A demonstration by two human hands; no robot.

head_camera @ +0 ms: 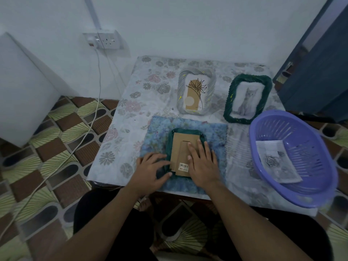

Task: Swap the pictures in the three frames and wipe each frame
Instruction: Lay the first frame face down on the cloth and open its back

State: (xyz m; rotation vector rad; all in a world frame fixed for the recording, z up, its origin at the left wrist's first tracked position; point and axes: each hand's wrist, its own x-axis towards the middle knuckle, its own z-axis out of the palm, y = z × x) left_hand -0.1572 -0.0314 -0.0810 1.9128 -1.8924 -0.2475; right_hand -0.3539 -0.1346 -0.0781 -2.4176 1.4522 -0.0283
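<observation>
On a blue fuzzy cloth [216, 132], a green woven frame [186, 131] is laid face down. Its brown cardboard backing [179, 146] is pressed by the flat right hand [202, 162], its edge touched by the spread left hand [150, 170]. Under uneven pressure it could be skewed. A grey rose print [276, 162] is held in the purple plastic basket [301, 132].

Table [130, 110] free left; basket [252, 136] blocks rt; grey frame [180, 91], cat frame [228, 102] at back.

I get a single view, from the head camera. It sits above the near edge of the surface [131, 102], facing forward and steeply down, close in; its wide angle also takes in wall [188, 25] and floor [56, 147].
</observation>
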